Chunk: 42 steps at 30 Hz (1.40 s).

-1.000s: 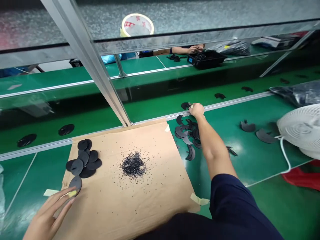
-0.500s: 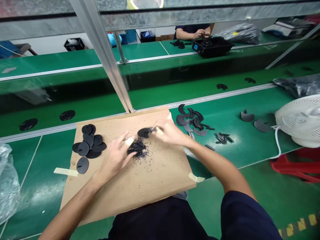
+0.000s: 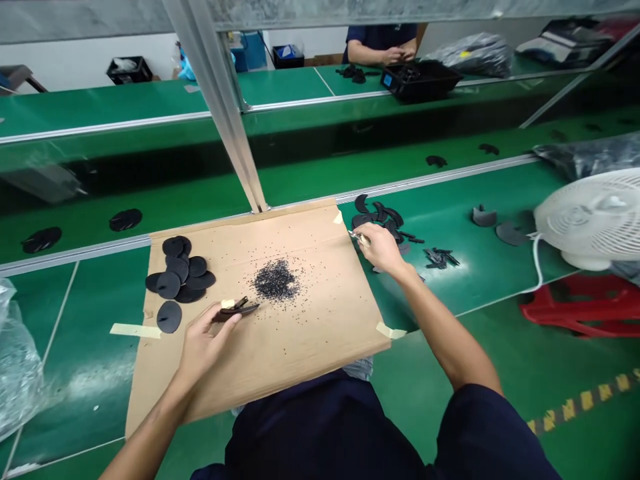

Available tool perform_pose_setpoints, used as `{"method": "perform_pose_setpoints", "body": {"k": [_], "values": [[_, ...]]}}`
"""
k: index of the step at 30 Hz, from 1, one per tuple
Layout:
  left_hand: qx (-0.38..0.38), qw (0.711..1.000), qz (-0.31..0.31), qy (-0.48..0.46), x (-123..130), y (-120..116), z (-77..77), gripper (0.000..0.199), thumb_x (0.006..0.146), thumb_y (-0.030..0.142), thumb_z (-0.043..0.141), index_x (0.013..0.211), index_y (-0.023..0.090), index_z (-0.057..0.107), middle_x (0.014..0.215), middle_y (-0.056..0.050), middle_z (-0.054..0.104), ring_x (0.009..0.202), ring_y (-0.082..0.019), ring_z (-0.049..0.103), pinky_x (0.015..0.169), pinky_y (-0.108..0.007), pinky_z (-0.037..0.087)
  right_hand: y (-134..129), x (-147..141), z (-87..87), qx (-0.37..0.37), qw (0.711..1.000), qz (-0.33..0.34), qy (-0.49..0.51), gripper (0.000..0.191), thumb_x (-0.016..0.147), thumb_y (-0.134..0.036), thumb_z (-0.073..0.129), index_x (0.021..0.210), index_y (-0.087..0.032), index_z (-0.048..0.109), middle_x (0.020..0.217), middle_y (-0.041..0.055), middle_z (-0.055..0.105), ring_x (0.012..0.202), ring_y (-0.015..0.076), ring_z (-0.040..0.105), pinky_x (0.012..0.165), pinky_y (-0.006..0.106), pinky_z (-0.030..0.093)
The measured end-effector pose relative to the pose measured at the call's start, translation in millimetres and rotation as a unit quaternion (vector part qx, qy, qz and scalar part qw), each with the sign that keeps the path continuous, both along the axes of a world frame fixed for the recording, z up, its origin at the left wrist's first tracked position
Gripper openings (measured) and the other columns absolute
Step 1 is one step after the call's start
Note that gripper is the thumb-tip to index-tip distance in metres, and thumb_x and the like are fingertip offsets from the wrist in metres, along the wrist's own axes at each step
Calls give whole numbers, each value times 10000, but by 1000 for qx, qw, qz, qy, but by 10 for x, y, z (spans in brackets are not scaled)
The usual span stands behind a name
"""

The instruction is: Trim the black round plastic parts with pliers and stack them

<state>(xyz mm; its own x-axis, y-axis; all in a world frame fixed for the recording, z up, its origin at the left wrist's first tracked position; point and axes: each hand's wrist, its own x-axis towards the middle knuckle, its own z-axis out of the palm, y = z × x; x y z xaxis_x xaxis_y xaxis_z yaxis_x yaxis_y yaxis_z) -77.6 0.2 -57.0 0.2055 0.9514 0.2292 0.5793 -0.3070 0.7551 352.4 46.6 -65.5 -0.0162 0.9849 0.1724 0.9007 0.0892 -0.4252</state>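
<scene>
My left hand (image 3: pixel 207 337) pinches a black disc-shaped part (image 3: pixel 240 311) at its edge, above the brown paper sheet (image 3: pixel 300 340). Just beyond it lies a heap of tiny black bits (image 3: pixel 276 280). My right hand (image 3: pixel 376 247) is closed around a small metal-tipped tool (image 3: pixel 358 237) at the sheet's right edge, beside the pile of black curved pieces (image 3: pixel 385 217). Several black oval discs (image 3: pixel 169 285) overlap on the sheet's left side. Slim black pieces (image 3: pixel 441 258) lie to the right of my right hand.
A white fan (image 3: pixel 595 217) stands at the right, above a red stool (image 3: pixel 575 307). A metal post (image 3: pixel 225 107) rises behind the sheet. Clear plastic (image 3: pixel 17 367) lies far left. Across the bench, a person's hands (image 3: pixel 400 55) are near a black bin (image 3: pixel 420 80).
My right hand has moved right, from over the heap to the curved pieces. My left hand has drawn back toward me and now holds the black part, which was by my right hand.
</scene>
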Motion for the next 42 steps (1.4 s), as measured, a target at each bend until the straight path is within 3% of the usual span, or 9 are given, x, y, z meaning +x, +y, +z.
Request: {"method": "perform_pose_setpoints", "body": {"k": [7, 14, 18, 24, 27, 30, 33, 36, 42], "values": [[-70, 997, 2, -16, -58, -31, -115, 344, 885, 476, 708, 1062, 182, 729, 1086, -91, 763, 1002, -259, 731, 920, -381, 610, 132, 128, -160, -48, 997, 15, -51, 247, 901, -131, 521, 1037, -157, 725, 1034, 117, 753, 948, 259, 617, 797, 346, 406], [-61, 989, 73, -111, 139, -14, 2, 371, 813, 496, 784, 993, 183, 699, 980, -63, 750, 918, -216, 724, 833, -324, 606, -41, 312, 27, -13, 998, 21, -51, 212, 887, -162, 523, 964, -142, 720, 991, 159, 744, 920, 288, 634, 780, 383, 430], [-75, 979, 33, -184, 533, 41, 127, 428, 807, 587, 770, 919, 186, 671, 916, -60, 721, 872, -203, 706, 789, -317, 591, -138, -339, 130, 71, 978, 88, 178, 259, 960, -417, 578, 1031, -203, 705, 1044, 111, 743, 958, 262, 677, 855, 390, 514], [-79, 970, -71, -217, 847, 152, 98, 402, 886, 574, 708, 1001, 198, 621, 935, -57, 690, 852, -187, 673, 791, -320, 566, -264, -1478, 255, -52, 881, 226, 411, 426, 948, -616, 571, 1001, -214, 702, 918, 70, 723, 851, 223, 670, 783, 344, 548], [-50, 984, -101, -139, 598, 256, 116, 413, 944, 584, 622, 1053, 185, 636, 983, -84, 694, 904, -204, 678, 828, -339, 562, -210, -1560, 255, -85, 873, 208, 432, 470, 912, -670, 596, 916, -207, 676, 811, 42, 661, 758, 196, 605, 706, 310, 508], [58, 995, -5, 77, 202, 556, 214, 277, 988, 428, 596, 1077, 172, 655, 1062, -112, 676, 1008, -243, 637, 920, -395, 526, -153, -1468, 219, -103, 871, 173, 448, 498, 859, -690, 654, 784, -200, 605, 733, 20, 574, 696, 173, 526, 650, 296, 455], [82, 930, 114, 340, -87, 890, 313, 186, 938, 223, 633, 1103, 146, 667, 1138, -160, 628, 1098, -309, 593, 944, -439, 487, -140, -1415, 168, -122, 857, 153, 477, 506, 833, -685, 685, 745, -200, 572, 698, 8, 525, 660, 156, 467, 621, 293, 415], [93, 889, 128, 429, -166, 1014, 343, 167, 977, 187, 540, 991, 148, 702, 981, -148, 642, 977, -284, 621, 847, -390, 484, -173, -1415, 111, -144, 839, 146, 504, 481, 821, -659, 709, 769, -196, 592, 715, 10, 546, 673, 158, 488, 636, 297, 427], [227, 966, 42, 117, 159, 623, 295, 235, 1010, 311, 563, 1020, 168, 750, 862, -80, 744, 816, -179, 698, 797, -299, 543, -270, -1443, 71, -199, 786, 92, 577, 451, 774, -620, 772, 831, -190, 648, 797, 28, 653, 773, 194, 606, 751, 331, 511]]}}
